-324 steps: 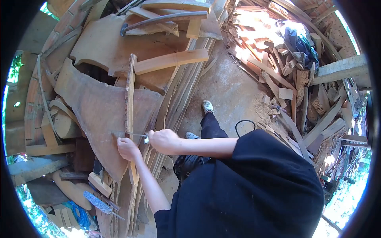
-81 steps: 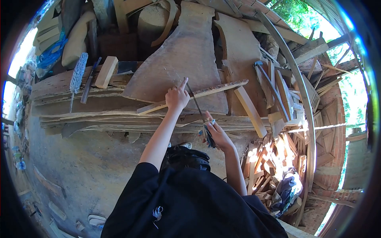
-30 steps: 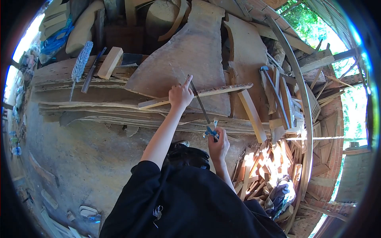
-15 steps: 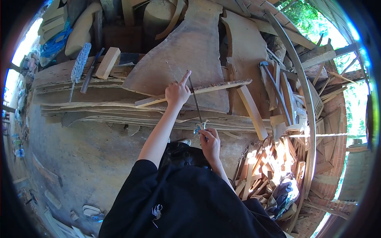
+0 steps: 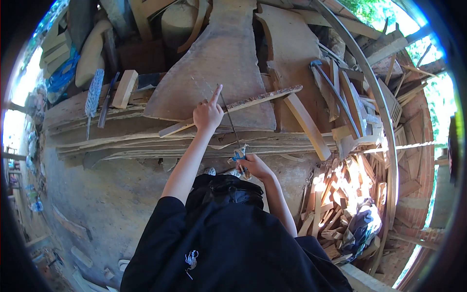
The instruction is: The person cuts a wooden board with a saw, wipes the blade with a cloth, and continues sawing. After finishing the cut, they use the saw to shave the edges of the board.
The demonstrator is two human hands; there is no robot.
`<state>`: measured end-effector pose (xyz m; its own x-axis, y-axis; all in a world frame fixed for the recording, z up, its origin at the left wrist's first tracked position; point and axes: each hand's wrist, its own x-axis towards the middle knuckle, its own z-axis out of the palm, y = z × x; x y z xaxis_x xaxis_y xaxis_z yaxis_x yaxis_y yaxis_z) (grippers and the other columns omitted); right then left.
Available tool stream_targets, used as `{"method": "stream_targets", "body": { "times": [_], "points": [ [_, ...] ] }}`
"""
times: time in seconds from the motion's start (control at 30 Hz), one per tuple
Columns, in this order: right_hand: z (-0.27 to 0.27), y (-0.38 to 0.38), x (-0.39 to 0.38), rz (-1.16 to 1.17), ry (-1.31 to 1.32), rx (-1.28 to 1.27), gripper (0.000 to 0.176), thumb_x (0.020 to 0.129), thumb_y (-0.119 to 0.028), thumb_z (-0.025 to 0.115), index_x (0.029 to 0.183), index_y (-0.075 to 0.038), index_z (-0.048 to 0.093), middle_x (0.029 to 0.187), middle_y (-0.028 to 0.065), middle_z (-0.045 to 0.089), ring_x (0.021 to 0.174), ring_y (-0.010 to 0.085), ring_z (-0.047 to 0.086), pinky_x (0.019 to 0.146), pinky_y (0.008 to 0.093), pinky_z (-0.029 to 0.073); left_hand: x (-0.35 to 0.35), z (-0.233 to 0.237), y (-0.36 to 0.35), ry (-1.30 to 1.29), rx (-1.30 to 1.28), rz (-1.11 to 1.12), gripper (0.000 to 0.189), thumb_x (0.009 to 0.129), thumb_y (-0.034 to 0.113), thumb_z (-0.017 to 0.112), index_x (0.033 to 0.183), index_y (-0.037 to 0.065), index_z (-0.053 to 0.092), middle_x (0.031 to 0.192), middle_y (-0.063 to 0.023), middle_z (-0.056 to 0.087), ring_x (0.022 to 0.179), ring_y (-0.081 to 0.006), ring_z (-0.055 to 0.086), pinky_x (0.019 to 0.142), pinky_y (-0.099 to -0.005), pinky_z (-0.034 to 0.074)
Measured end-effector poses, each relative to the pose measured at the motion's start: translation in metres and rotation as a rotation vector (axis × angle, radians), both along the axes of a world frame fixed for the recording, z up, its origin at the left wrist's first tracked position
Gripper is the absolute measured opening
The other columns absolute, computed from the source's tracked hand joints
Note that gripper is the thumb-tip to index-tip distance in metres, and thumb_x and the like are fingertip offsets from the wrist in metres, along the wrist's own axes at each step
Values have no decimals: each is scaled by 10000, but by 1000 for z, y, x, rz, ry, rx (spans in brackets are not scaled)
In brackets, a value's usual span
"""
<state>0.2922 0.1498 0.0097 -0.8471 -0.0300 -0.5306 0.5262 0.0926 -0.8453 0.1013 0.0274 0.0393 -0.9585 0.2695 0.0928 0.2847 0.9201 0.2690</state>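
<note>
My left hand (image 5: 208, 116) lies on a narrow wooden strip (image 5: 258, 101) with rough bark along one edge, most fingers curled over it. Its index finger stretches forward, the fingertip at the far end of a long thin metal tool (image 5: 232, 123). That tool crosses the strip just right of my left hand. My right hand (image 5: 256, 166) is closed round its near end, a handle wrapped in blue and pale material (image 5: 239, 155). Beneath the strip lies a broad, flared wooden slab (image 5: 214, 63) on a stack of boards (image 5: 121, 146).
A short wood block (image 5: 125, 89), a dark chisel-like tool (image 5: 108, 102) and a fluffy grey-blue duster (image 5: 94, 92) lie on the left. At right are a pale timber piece (image 5: 307, 127), a blue-ended bar (image 5: 335, 100), a curved metal band (image 5: 384, 121) and scrap wood (image 5: 335, 204).
The view has shifted, moving the bench slightly left and up. My right hand has turned about the handle, its wrist now further right. My left hand stays on the strip.
</note>
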Motion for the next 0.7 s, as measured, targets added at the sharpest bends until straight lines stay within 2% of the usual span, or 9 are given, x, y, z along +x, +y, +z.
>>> {"method": "stream_targets", "body": {
  "times": [0.07,0.17,0.37,0.5,0.53,0.6,0.63,0.67,0.7],
  "points": [
    [21,-3,-4,32,-81,109,199,837,-144,495,780,19,593,655,61,603,588,134,573,528,277,434,3,-6,1,91,14,-5,654,773,149,445,1350,384,248,785,-152,609,695,-292,608,587,-387,521],
    [15,-8,2,5,-58,330,207,842,-129,469,734,16,572,585,67,581,533,134,549,518,281,435,18,-8,1,211,28,-1,662,756,134,453,1350,364,276,817,-147,588,727,-299,585,621,-401,494],
    [-13,-9,25,-137,163,527,216,856,-128,437,760,34,544,577,98,589,521,214,598,525,350,457,34,-30,7,370,74,38,652,741,140,461,1345,336,315,818,-109,524,740,-277,498,641,-400,399],
    [-16,-4,23,-25,149,663,198,835,-138,465,775,43,514,662,195,594,635,338,600,582,416,450,35,-26,3,376,105,-7,638,754,124,437,1348,322,314,852,-103,525,764,-287,512,672,-408,405],
    [-8,-4,23,-34,165,665,201,830,-143,470,771,45,509,686,221,589,671,370,590,602,436,444,38,-23,4,389,116,-5,564,746,134,438,1297,244,391,844,-105,516,771,-288,504,675,-413,400],
    [4,-1,24,-57,114,636,218,831,-173,463,806,32,532,778,267,586,781,426,563,694,507,422,39,-31,7,492,208,13,484,720,139,451,1202,184,446,830,-107,494,779,-288,488,679,-408,387],
    [3,0,26,-69,109,625,230,835,-185,462,810,34,531,778,269,585,782,428,561,696,509,421,38,-33,10,546,257,24,447,707,142,457,1154,154,474,823,-108,483,783,-287,479,681,-405,380],
    [1,1,29,-80,104,616,243,839,-197,460,815,35,531,778,270,584,784,430,560,698,512,419,39,-35,11,591,238,22,269,708,149,454,970,107,494,819,-103,475,787,-291,472,686,-404,371],
    [-1,3,31,-88,100,609,256,844,-209,459,819,36,530,778,272,583,785,432,558,700,514,418,42,-34,12,574,202,27,245,709,150,453,947,107,495,822,-101,477,788,-292,473,683,-406,370]
  ]
}}
